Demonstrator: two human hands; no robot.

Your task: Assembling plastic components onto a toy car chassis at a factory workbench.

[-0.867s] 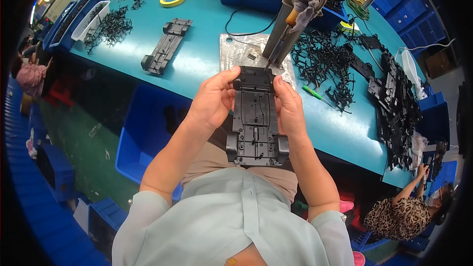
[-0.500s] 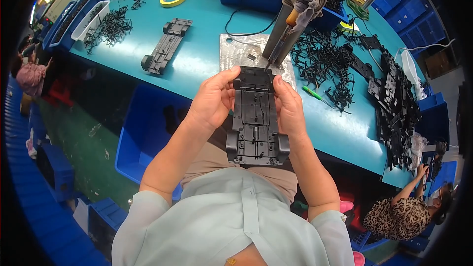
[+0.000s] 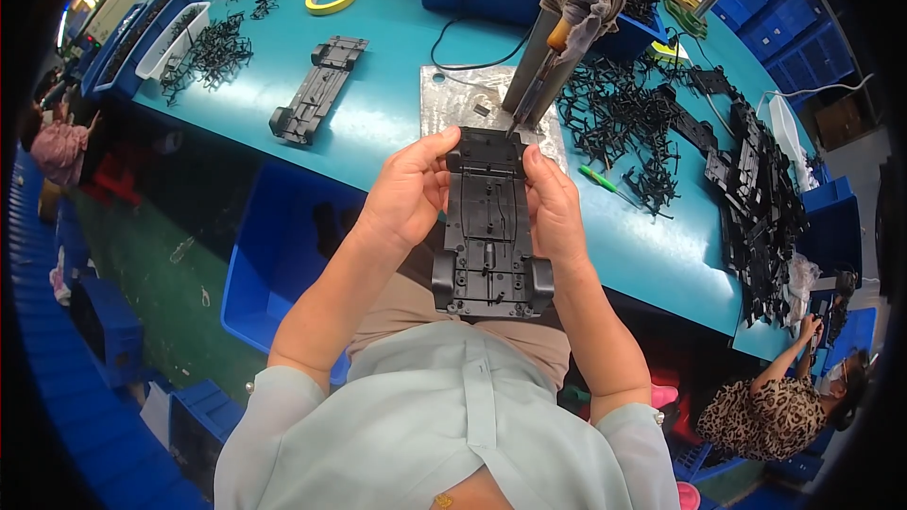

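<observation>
Fingers (image 3: pixel 442 143) of left hand (image 3: pixel 404 194) and right hand (image 3: pixel 559 212) closed on black chassis (image 3: pixel 488 212), far end by metal tip (image 3: pixel 512 128); judged mid-work, completion unclear; chassis pile (image 3: pixel 751 212) remains.

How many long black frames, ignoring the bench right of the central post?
2: one frame held between left hand and right hand; another frame on the bench, farther left. Others may be hidden.

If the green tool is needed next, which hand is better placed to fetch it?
The right hand, likely: the green tool lies on the table just to its right. The left hand is farther off, across the black plastic part that both hands hold.
</observation>
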